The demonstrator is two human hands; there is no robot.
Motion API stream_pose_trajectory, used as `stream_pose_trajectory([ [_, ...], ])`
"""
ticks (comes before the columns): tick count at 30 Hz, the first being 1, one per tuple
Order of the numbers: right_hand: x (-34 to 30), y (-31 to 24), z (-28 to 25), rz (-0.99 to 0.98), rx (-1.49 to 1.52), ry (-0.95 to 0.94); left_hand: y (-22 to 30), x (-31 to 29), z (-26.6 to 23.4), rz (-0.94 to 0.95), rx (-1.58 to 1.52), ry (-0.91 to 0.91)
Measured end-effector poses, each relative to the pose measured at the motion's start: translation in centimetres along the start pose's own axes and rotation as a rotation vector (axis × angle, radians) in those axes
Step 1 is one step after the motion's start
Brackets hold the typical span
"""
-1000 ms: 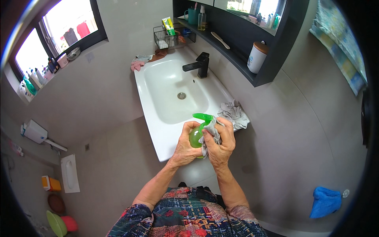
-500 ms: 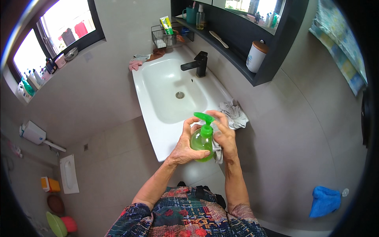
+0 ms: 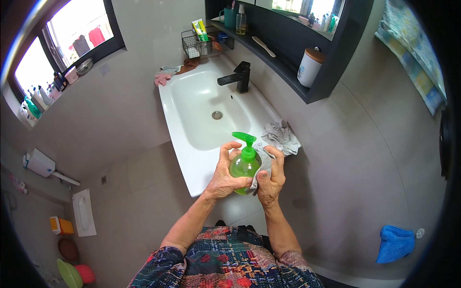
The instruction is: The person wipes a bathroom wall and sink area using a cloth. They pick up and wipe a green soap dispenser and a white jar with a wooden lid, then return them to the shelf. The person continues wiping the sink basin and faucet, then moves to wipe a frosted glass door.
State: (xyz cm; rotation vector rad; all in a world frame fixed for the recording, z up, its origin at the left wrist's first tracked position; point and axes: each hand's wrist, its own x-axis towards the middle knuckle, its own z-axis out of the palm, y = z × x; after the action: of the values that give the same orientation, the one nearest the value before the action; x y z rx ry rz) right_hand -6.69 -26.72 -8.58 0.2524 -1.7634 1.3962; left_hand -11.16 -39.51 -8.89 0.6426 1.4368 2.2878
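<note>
One green pump bottle [image 3: 244, 168] gripped at white sink [image 3: 188, 161]

Bottle's clear, w/ green liq. inside & a green pump head [image 3: 246, 139], nozzle aimed up-left in view. It's btwn both hands, near the sink's close edge, roughly mid-view.

L hand [image 3: 222, 175] grips it from the left: thumb across the lower front, fingers curled round the side, their tips partly hidden. R hand [image 3: 272, 178] has fingers bent round a grey rag [image 3: 262, 164], which lies against the bottle's R side; thumb's on the rag's near part.

Just beyond R hand, a 2nd grey cloth [image 3: 282, 138] sits crumpled on the sink's R corner. Further up: drain [image 3: 217, 115], blk faucet [image 3: 241, 79], then pink/grey/brown cloths [image 3: 164, 78] at the far L corner, next to a wire basket [image 3: 209, 48] w/ a yellow-green tube [image 3: 200, 30].

Dk shelf [image 3: 285, 72] above R: teal mug [image 3: 230, 18], clear bottle w/ pump [image 3: 241, 21], white canister w/ brown lid [image 3: 309, 71]. Blue cloth [image 3: 396, 245] hangs on R wall; squat toilet [image 3: 84, 211] & orange bin [image 3: 61, 225] on the L.
</note>
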Motion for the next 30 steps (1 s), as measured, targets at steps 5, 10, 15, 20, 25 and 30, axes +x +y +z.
stream_pose_trajectory([
  [5,-1.8,-0.7,-0.6,-0.052,-0.09,-0.055,0.0,-0.1,-0.4,-0.041,-0.082,0.061],
  [10,-0.6,-1.5,-2.1,0.074,0.023,-0.065,-0.2,0.1,-1.3,0.02,-0.111,0.054],
  [15,2.8,-1.5,-0.7,0.301,0.071,-0.296,-0.7,-0.1,-1.0,0.04,-0.048,0.029],
  [20,2.9,0.1,-0.1,0.478,0.276,-0.322,-0.8,-0.4,-1.1,0.087,-0.034,0.046],
  [25,1.2,2.0,0.4,0.651,0.374,-0.174,-0.8,-0.3,-1.1,0.105,-0.012,0.053],
  [30,-1.4,2.4,1.2,0.784,0.591,0.032,-0.8,0.2,-1.5,0.11,-0.081,0.064],
])
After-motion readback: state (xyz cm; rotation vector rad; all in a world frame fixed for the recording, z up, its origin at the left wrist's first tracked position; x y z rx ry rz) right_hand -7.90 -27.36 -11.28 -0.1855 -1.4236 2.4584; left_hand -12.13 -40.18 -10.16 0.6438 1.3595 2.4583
